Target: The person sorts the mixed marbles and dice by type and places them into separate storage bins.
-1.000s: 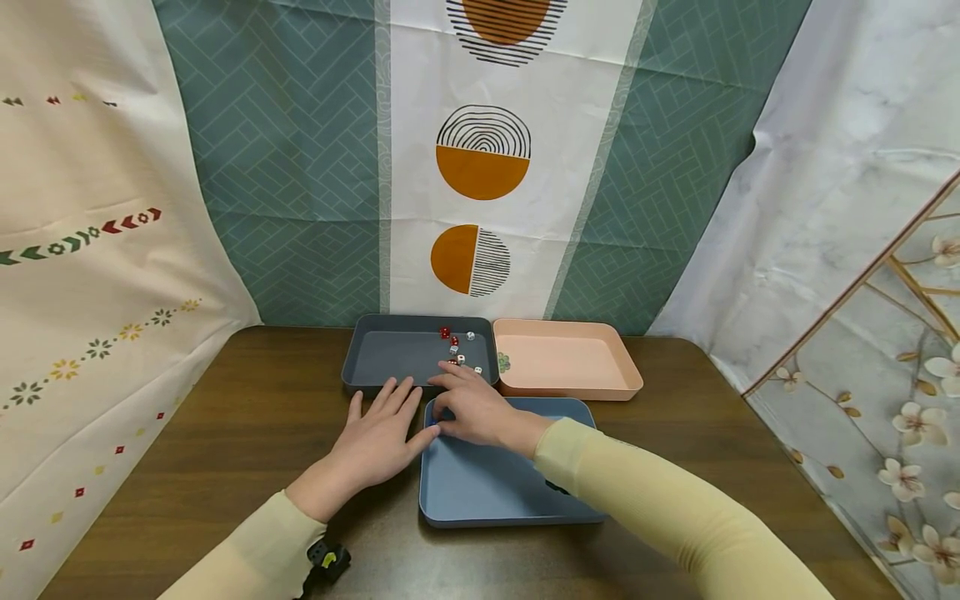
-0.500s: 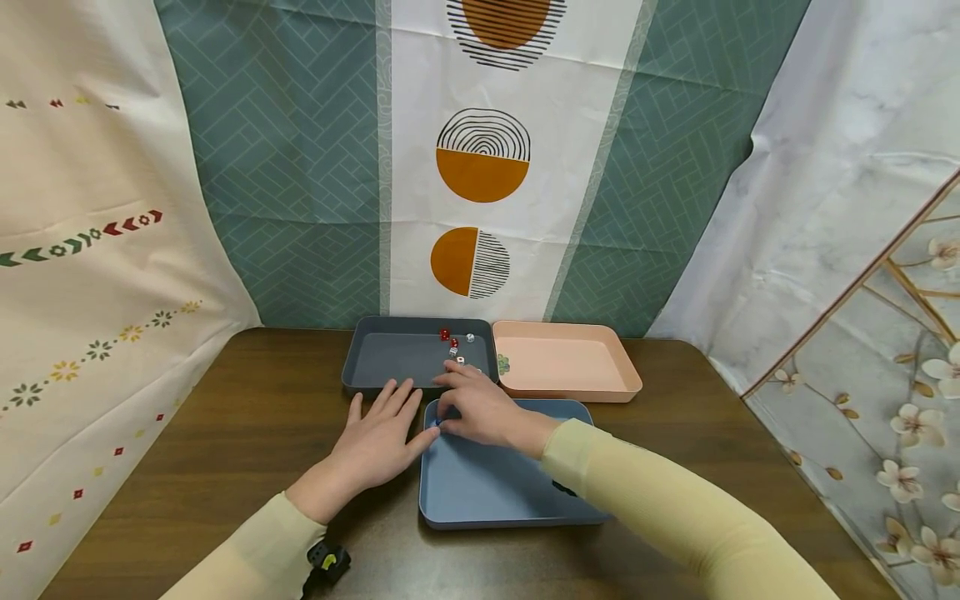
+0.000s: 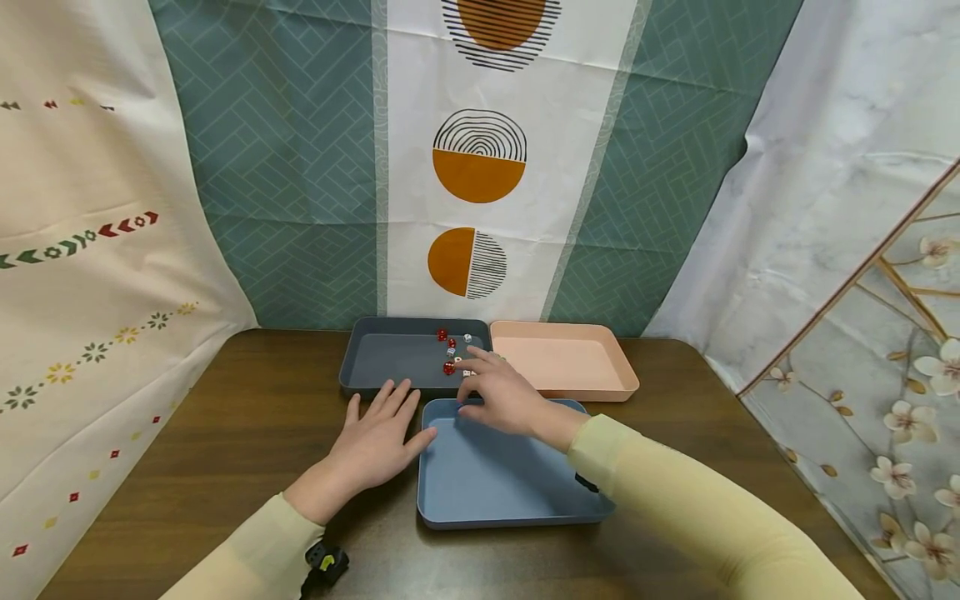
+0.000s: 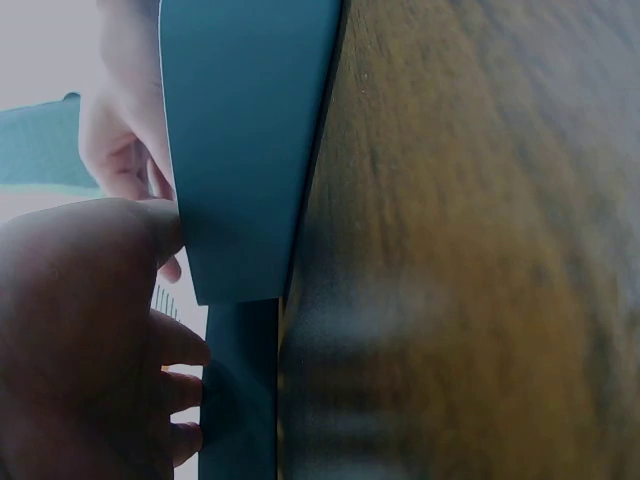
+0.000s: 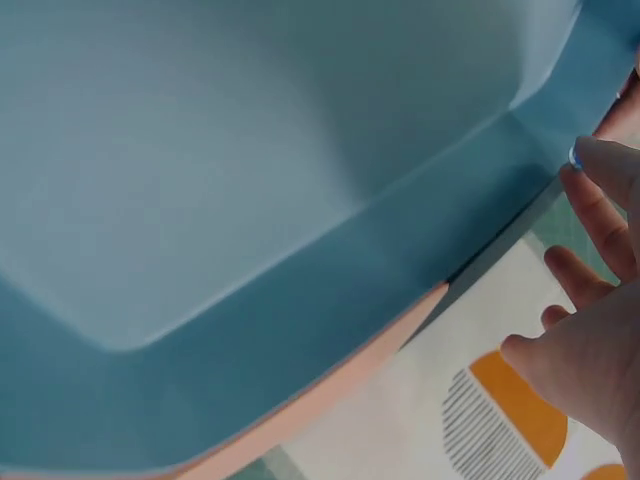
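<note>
My right hand [image 3: 504, 395] pinches a small blue piece [image 5: 575, 153], about the size of a die, between thumb and index finger. It is held over the back left part of the blue tray [image 3: 510, 483], its other fingers spread toward the dark grey tray [image 3: 393, 354]. Several red and white dice lie in that grey tray's right part, among them a red die [image 3: 448, 367]; my fingers partly cover this group. My left hand [image 3: 378, 446] lies with fingers spread, fingertips at the grey tray's front edge and thumb at the blue tray's left rim [image 4: 180, 150].
A pink tray [image 3: 562, 358] stands to the right of the grey one, at the back of the brown wooden table [image 3: 247, 450]. Patterned cloths [image 3: 300, 167] hang behind and along both sides. A dark wrist device [image 3: 327, 560] sits at the left sleeve.
My right hand has shifted right and slightly back, away from the left thumb, with the small blue piece. A red die shows again in the grey tray. The left hand stays put.
</note>
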The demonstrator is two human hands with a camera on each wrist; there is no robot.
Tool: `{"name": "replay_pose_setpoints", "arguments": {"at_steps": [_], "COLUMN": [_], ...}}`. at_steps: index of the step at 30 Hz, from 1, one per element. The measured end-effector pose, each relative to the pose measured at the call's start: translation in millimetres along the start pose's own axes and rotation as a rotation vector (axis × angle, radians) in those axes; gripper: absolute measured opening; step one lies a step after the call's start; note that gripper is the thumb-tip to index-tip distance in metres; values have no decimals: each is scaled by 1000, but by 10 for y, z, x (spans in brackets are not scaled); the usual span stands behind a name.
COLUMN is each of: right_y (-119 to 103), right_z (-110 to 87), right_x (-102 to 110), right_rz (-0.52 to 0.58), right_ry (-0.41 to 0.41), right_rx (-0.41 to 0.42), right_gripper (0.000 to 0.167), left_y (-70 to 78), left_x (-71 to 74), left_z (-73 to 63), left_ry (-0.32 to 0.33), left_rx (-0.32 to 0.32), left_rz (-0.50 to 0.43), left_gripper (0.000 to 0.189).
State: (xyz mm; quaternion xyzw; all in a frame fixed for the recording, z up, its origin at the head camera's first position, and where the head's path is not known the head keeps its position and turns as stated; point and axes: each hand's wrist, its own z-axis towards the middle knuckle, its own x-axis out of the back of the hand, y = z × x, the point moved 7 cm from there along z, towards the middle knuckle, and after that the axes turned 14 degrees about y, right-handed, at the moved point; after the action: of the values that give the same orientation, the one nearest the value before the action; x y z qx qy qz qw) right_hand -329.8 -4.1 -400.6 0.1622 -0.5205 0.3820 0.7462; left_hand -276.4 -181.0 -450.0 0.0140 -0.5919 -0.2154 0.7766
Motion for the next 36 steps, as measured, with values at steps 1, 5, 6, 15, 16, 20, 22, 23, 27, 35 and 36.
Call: {"name": "replay_pose_setpoints", "arguments": {"at_steps": [1, 5, 6, 15, 16, 20, 22, 23, 27, 35, 36], "right_y": [18, 112, 139, 370, 409, 575, 658, 695, 825, 1051, 1077], "right_z": [-7, -40, -51, -99, -96, -87, -90, -91, -89, -92, -93], "right_x": [30, 127, 145, 291, 313, 399, 434, 447, 506, 577, 581], "right_rz": [3, 5, 1, 1, -2, -26, -34, -37, -44, -66, -68], "right_ry": [6, 26, 31, 56, 63, 82, 81, 79, 83, 92, 93], "right_rx": [-4, -30, -38, -110, -121, -159, -182, -193, -233, -298, -304], "right_gripper": [10, 9, 8, 5, 4, 5, 6, 7, 9, 8, 8], "left_y": [2, 7, 7, -6, -8, -3, -2, -3, -8, -14, -13], "left_x": [1, 3, 2, -15, -16, -17, -19, -22, -28, -60, -64], "left_z": [0, -2, -2, -3, -2, -1, -1, 0, 8, 22, 21], "left_ry": [0, 0, 0, -5, -4, -1, -4, -6, -11, -14, -16], "left_rx": [0, 3, 4, 9, 9, 6, 7, 7, 10, 6, 6], "left_rz": [-2, -6, -6, -9, -8, -12, -14, -14, -19, -19, -16], "left_gripper": [80, 80, 80, 81, 81, 81, 82, 82, 82, 82, 82]}}
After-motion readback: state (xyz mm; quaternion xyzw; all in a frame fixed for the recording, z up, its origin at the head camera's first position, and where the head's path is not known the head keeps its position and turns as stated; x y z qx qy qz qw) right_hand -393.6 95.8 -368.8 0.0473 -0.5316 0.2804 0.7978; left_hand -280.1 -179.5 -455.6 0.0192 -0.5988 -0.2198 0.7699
